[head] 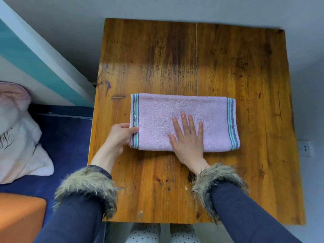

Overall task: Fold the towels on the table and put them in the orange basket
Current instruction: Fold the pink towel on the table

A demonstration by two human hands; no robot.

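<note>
Wooden counter (228,67) carries the pink towel (175,109), folded to a strip, mid-counter. Right hand (188,137) spread flat on it as an anchor. Left hand (121,135) pinches the striped left end, probably for the next fold.

Soft even daylight, glare on table (133,67), wide-angle bending, blurred edges
</note>
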